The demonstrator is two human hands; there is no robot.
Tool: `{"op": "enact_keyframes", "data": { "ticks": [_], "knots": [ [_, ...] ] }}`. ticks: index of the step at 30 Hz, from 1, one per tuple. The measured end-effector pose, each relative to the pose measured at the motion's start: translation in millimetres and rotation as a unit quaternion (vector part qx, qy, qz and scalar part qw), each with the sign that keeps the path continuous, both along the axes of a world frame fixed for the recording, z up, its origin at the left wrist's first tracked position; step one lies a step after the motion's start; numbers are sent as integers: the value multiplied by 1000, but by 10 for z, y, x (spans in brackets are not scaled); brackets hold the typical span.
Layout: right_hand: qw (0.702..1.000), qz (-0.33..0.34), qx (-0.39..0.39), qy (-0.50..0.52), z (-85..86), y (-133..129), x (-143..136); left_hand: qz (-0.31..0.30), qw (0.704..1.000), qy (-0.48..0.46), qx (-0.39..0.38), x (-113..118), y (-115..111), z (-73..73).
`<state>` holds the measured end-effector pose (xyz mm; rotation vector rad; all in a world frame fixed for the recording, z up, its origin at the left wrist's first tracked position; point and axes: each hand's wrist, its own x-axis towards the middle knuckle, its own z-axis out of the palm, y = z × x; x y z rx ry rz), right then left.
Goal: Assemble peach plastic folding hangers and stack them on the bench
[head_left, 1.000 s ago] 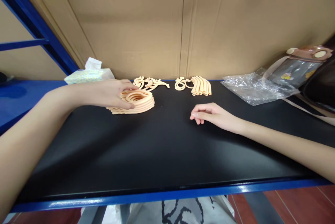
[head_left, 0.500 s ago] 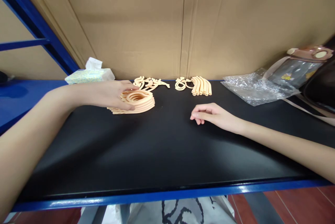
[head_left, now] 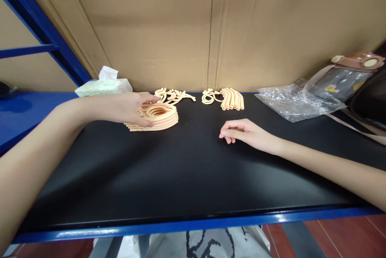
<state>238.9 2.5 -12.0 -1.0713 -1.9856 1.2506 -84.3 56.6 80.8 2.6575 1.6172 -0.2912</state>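
A stack of curved, peach-coloured loop pieces (head_left: 164, 121) stands on the left half of the black tabletop (head_left: 181, 177). My left hand (head_left: 126, 109) reaches over its left end, thumb at the front and fingers toward the back. The thumb and fingers are apart; the palm side is hidden, and part of the stack is covered. My right hand (head_left: 238, 130) rests near the tabletop at right of centre. Its fingers are curled in with the thumb against them, and nothing shows in them. Beyond it lies a bundle of curved peach strips (head_left: 232, 99).
Small peach curly pieces (head_left: 173, 96) lie behind the stack, and more ring-shaped pieces (head_left: 208, 96) sit beside the bundle. A tissue pack (head_left: 104, 87) is at back left. Clear plastic bags (head_left: 297, 99) and a bottle (head_left: 343, 79) are at right. A cardboard wall (head_left: 150, 28) rises behind.
My left hand has drawn back very slightly to the left, its thumb covering a bit less of the stack. My right hand and the pieces have stayed put.
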Motion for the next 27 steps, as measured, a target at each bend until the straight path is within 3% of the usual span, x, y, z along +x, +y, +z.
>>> {"op": "enact_keyframes", "data": {
  "ticks": [14,17,20,22,27],
  "knots": [
    [1000,1,0,-1,0,-2,3,-11,1000,-24,13,-7,1,8],
    [1000,1,0,-4,3,-2,0,-64,991,-99,66,117,-57,-18],
    [1000,0,3,-7,6,-3,-4,-176,956,-183,147,326,-181,-157],
    [1000,0,5,-9,7,-4,-7,-234,939,-191,165,473,-289,-309],
    [1000,6,12,-11,7,-3,-4,-321,931,-149,94,693,-471,-684]
  ]
}}
